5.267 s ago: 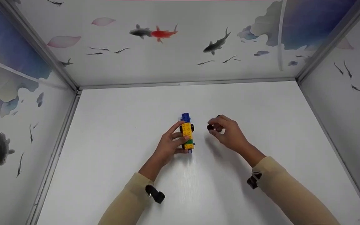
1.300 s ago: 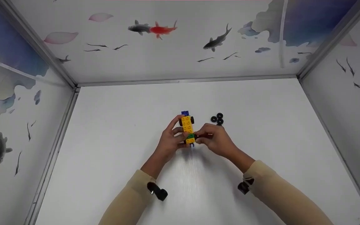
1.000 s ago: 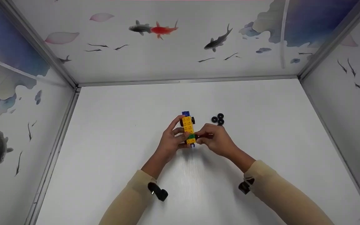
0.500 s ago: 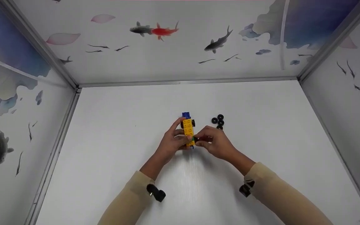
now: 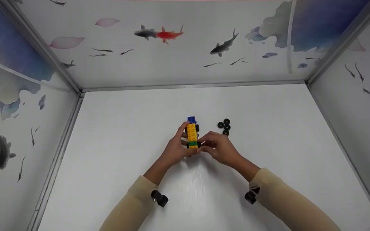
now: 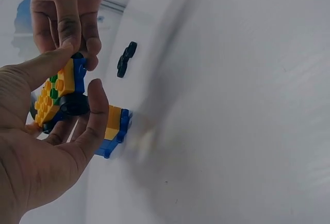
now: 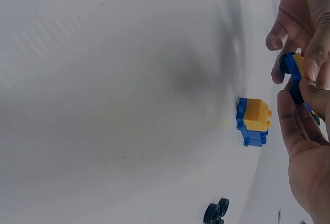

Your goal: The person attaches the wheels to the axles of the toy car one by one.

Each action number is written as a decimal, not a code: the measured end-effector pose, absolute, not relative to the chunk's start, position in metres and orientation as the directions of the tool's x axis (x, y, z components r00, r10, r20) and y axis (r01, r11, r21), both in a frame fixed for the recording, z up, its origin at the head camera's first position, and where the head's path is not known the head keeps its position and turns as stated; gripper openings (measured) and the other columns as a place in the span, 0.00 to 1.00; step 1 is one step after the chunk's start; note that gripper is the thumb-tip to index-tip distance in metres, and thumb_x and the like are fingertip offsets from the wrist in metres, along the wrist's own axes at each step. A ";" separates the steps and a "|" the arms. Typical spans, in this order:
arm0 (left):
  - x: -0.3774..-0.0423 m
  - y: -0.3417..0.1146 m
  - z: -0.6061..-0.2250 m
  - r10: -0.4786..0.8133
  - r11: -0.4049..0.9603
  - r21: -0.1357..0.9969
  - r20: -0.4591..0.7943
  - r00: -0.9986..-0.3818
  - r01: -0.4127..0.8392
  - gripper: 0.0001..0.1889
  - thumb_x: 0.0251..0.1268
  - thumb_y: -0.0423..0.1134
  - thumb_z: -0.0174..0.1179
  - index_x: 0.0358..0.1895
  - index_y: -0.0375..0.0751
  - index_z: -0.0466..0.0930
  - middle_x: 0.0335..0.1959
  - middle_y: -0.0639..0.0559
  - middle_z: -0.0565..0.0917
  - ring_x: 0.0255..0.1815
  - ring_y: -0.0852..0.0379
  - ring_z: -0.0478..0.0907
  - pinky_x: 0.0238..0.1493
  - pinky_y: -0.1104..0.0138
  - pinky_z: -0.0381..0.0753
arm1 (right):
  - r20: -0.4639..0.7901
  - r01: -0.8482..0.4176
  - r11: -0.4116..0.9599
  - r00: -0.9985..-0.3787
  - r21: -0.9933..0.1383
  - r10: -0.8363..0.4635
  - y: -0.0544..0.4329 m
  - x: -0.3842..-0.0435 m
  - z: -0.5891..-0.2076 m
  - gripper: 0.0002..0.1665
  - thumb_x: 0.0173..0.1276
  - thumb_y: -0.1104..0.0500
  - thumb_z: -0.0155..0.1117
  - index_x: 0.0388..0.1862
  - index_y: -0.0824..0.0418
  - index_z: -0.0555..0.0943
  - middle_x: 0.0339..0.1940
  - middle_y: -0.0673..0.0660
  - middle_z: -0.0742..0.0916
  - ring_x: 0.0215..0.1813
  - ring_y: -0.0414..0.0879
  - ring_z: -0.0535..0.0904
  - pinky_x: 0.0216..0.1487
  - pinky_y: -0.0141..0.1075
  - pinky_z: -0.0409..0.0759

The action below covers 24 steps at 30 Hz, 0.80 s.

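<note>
My left hand (image 5: 176,150) grips a toy vehicle (image 5: 191,132) of yellow and green studded bricks on a blue base, thumb at its near end. On the vehicle's right side, my right hand (image 5: 222,147) pinches a black wheel (image 5: 199,144), largely hidden by the fingers in the head view. Another black wheel (image 6: 75,104) shows on the held vehicle in the left wrist view, by the left fingers. Apart from it on the table, a second toy piece (image 7: 255,115) has yellow bricks over a blue base. From overhead, the held vehicle hides much of that piece.
Several loose black wheels (image 5: 226,125) lie clustered on the white table (image 5: 124,144), right of the vehicle and just beyond my right hand. Printed panels with fish enclose the table at the back and both sides. A metal strip (image 5: 185,86) runs along the rear edge.
Earlier my right hand held black wheels off to the right; several now lie there, and that hand is at the vehicle. Lately the left thumb has slid off the green brick toward the near end.
</note>
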<state>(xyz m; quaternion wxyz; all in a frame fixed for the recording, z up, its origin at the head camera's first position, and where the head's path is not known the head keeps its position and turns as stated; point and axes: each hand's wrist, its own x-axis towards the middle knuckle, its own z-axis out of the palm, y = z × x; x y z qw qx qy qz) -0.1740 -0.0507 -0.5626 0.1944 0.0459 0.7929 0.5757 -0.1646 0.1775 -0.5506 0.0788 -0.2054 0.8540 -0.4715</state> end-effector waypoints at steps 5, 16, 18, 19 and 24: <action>-0.175 -0.051 -0.563 0.293 0.365 0.925 -0.224 -0.929 -0.108 0.64 0.60 0.42 0.85 0.92 0.61 0.48 0.72 0.44 0.73 0.60 0.46 0.80 0.53 0.61 0.93 | 0.067 -0.279 0.462 -0.903 -0.842 -0.424 0.177 -0.165 -0.552 0.19 0.73 0.67 0.77 0.59 0.52 0.92 0.53 0.53 0.91 0.56 0.48 0.92 0.59 0.38 0.93; -0.185 -0.063 -0.564 0.211 0.482 0.874 -0.188 -0.959 -0.065 0.60 0.58 0.36 0.85 0.88 0.63 0.53 0.77 0.43 0.63 0.61 0.44 0.78 0.65 0.56 0.90 | 0.027 -0.245 0.483 -0.910 -0.841 -0.414 0.181 -0.163 -0.552 0.32 0.81 0.62 0.71 0.81 0.56 0.77 0.64 0.63 0.89 0.62 0.56 0.91 0.64 0.51 0.92; -0.188 -0.067 -0.565 0.181 0.513 0.855 -0.193 -0.965 -0.075 0.59 0.58 0.36 0.85 0.87 0.62 0.53 0.80 0.43 0.58 0.62 0.44 0.78 0.67 0.56 0.89 | 0.015 -0.232 0.495 -0.915 -0.837 -0.403 0.183 -0.163 -0.552 0.34 0.81 0.62 0.71 0.82 0.55 0.76 0.65 0.64 0.89 0.62 0.56 0.91 0.64 0.52 0.91; -0.190 -0.069 -0.565 0.165 0.529 0.845 -0.197 -0.967 -0.082 0.59 0.58 0.36 0.84 0.88 0.61 0.54 0.82 0.44 0.55 0.62 0.44 0.78 0.68 0.56 0.89 | 0.009 -0.227 0.503 -0.917 -0.834 -0.399 0.183 -0.163 -0.553 0.34 0.81 0.62 0.71 0.82 0.55 0.75 0.65 0.64 0.89 0.62 0.55 0.91 0.64 0.52 0.91; -0.202 -0.080 -0.572 0.098 0.593 0.795 -0.223 -0.970 -0.123 0.59 0.57 0.36 0.84 0.88 0.56 0.55 0.85 0.46 0.52 0.66 0.44 0.77 0.72 0.55 0.86 | -0.017 -0.215 0.523 -0.915 -0.825 -0.403 0.188 -0.162 -0.556 0.34 0.82 0.61 0.70 0.83 0.55 0.75 0.65 0.63 0.90 0.62 0.55 0.91 0.65 0.52 0.91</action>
